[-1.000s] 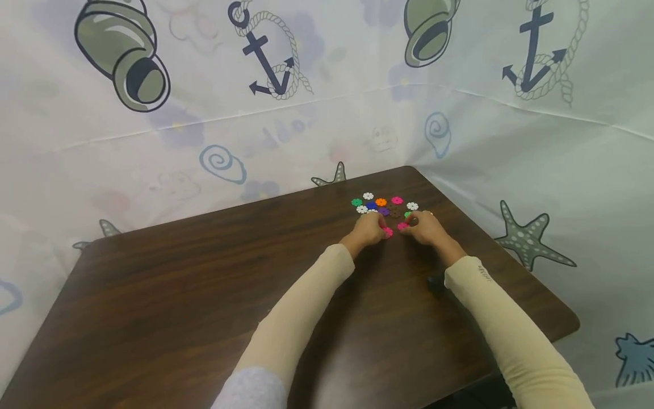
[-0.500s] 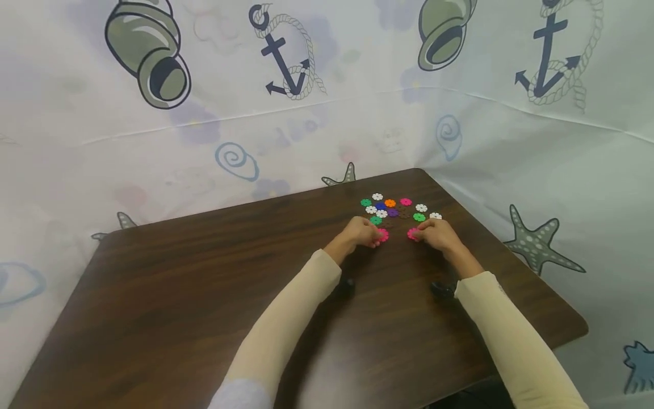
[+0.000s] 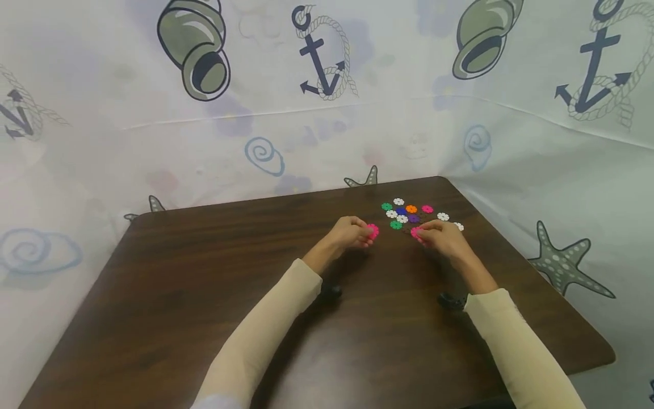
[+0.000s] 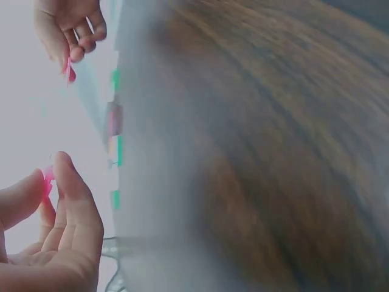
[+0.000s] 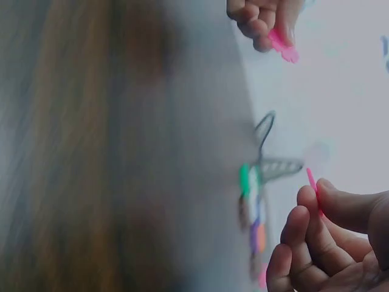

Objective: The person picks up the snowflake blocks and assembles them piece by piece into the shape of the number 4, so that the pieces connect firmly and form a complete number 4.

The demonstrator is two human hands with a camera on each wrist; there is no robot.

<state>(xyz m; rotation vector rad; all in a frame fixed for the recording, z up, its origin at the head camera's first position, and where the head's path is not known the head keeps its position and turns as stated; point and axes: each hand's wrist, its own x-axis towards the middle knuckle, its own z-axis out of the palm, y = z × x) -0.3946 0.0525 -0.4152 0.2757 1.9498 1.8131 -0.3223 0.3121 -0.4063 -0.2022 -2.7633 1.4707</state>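
My left hand (image 3: 348,233) pinches a pink flower-shaped disc (image 3: 374,231) between thumb and fingertips, held up off the table. Across from it, my right hand (image 3: 443,237) pinches a second pink flower-shaped disc (image 3: 416,233), also raised. A gap separates the two discs. In the left wrist view, the left hand's disc (image 4: 48,178) shows between thumb and index finger. The right wrist view shows the right hand's disc (image 5: 313,190) nearly edge-on. Just beyond the hands lies a loose cluster of flower discs, among them a green one (image 3: 395,225), a purple one (image 3: 413,218) and an orange one (image 3: 411,209).
The brown wooden table (image 3: 214,272) stretches left and toward me. Several white discs, such as one white disc (image 3: 443,216), lie near its far right corner. A printed cloth (image 3: 317,142) hangs behind the table and along its right side.
Both hands have lifted their pink discs off the table. They have drawn apart, the left hand moving left of the cluster. The head view has turned left.
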